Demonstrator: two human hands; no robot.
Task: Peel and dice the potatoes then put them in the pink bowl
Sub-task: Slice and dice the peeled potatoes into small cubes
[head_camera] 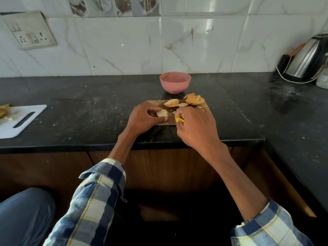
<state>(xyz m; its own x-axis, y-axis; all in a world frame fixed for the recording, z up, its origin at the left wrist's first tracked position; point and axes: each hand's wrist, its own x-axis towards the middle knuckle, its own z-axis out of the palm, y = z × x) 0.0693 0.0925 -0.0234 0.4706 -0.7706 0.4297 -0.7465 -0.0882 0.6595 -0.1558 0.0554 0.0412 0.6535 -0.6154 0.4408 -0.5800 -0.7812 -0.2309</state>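
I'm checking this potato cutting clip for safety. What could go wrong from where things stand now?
1. The left hand pinches a small potato piece close beside the right hand, which grips a yellow-handled tool; its blade is hidden, so a fingertip could get nicked.
2. The potato slices are stacked at the wooden board's far corner and could slide off.
3. The pink bowl sits beyond the board, so carried dice may spill.

Dusty black counter (88, 96), pink bowl (175, 82), wooden board (166, 119), white board (19, 119), perhaps a kettle (308, 59)
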